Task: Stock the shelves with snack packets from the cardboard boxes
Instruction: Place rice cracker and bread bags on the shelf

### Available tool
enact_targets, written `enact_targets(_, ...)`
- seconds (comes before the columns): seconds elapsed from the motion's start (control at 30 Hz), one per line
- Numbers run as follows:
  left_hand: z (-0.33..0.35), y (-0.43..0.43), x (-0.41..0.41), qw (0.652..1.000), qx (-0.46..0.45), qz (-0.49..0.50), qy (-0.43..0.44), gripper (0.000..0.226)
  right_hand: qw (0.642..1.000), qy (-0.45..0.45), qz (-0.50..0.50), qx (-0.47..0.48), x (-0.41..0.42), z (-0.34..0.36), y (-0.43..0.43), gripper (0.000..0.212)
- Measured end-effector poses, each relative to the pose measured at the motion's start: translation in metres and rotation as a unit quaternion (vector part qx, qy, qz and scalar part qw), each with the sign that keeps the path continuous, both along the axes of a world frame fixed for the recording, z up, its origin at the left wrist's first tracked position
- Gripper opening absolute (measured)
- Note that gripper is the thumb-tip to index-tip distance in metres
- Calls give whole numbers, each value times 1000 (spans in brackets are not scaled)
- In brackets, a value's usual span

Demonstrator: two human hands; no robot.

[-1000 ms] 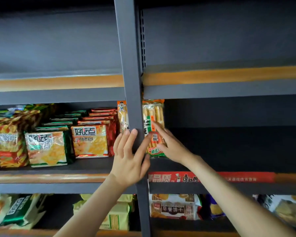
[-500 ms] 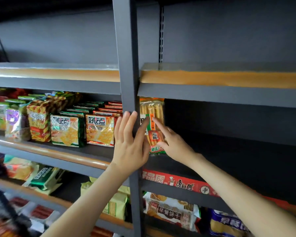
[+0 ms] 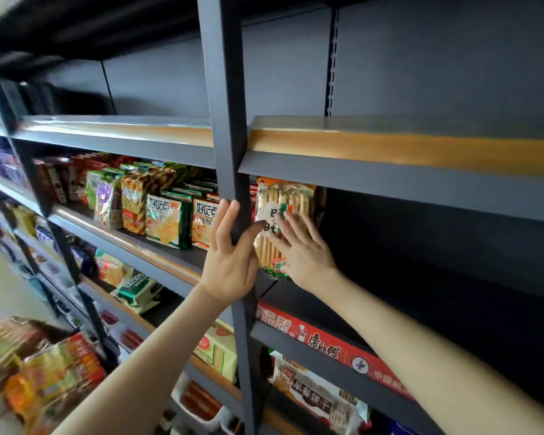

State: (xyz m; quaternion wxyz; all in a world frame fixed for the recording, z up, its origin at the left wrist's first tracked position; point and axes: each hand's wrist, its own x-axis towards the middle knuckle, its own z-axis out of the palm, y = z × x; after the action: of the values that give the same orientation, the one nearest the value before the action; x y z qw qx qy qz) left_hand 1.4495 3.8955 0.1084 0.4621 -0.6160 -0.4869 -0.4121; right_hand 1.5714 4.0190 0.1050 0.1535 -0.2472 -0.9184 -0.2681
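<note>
We see the left hand [image 3: 230, 262] laid flat against the grey upright post [image 3: 225, 105], fingers straight and thumb reaching towards a packet of biscuit sticks [image 3: 275, 202]. The right hand [image 3: 307, 251] presses on the packet's front with spread fingers. The packet stands upright on a dark shelf [image 3: 296, 301], just beside the post. Left of the post, more snack packets [image 3: 167, 221] stand in rows.

biscuit packet [image 3: 285, 221] on shelf [image 3: 358, 312] | right of post [image 3: 230, 120] | crackers [image 3: 167, 221] left
</note>
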Motion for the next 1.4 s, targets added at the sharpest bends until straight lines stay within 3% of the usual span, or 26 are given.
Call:
enact_targets(0.1,0,-1,1,1000,-3,10,-1,30,999,-23,-19,-30,-10,-2,6,69)
enact_targets(0.3,-1,-3,0,1000,-10,22,-4,32,997,-23,-68,17,-40,-9,-4,68)
enact_targets(0.5,-1,-2,-2,1000,-16,3,-7,35,998,-37,-27,50,-37,-8,-3,69)
enact_targets(0.7,0,-3,-3,1000,-24,-6,-8,35,999,42,-29,-11,3,-8,-14,89)
enact_targets(0.9,-17,-10,39,997,-19,48,-57,40,981,110,-115,-113,69,-2,-67,66)
enact_targets(1.0,-57,-28,107,990,-78,-83,-87,39,964,222,-120,-88,123,-20,-101,49)
enact_targets(1.13,-133,-61,200,920,-241,-273,-145,42,939,299,-152,-73,218,-73,-157,35)
enact_targets(1.23,-197,-95,256,823,-417,-367,-117,46,913,314,-222,-135,293,-121,-207,33)
enact_targets(1.33,-240,-120,305,712,-583,-388,-53,45,853,356,-312,-219,361,-184,-251,34)
enact_targets(1.4,-278,-134,333,652,-668,-356,35,48,786,406,-379,-272,399,-234,-282,35)
